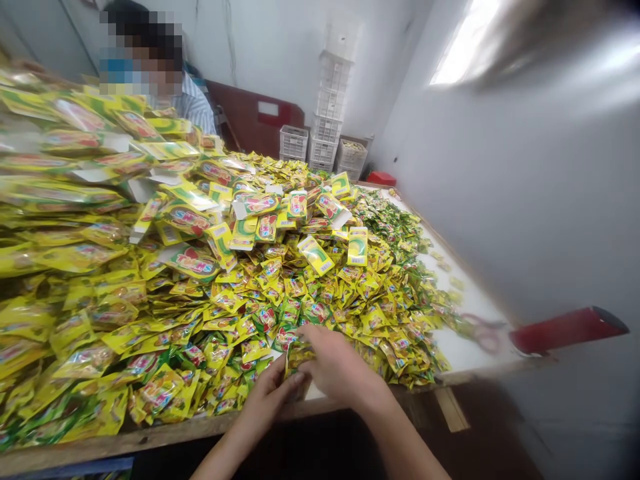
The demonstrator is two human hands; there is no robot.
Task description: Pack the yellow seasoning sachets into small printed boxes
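Note:
A huge heap of small yellow and green sachets (260, 293) covers the table (465, 347). At the near edge both my hands meet over a small stack of sachets (299, 353). My left hand (270, 393) grips the stack from below and the left, fingers closed on it. My right hand (337, 363) lies over the stack's right side, fingers curled round it. Larger yellow packets (195, 260) lie piled higher up on the left.
A person in a striped shirt (193, 107) sits behind the pile at the far left. Pink-handled scissors (483, 330) and a red object (565, 330) lie at the table's right edge. Stacked white crates (330, 113) stand by the back wall.

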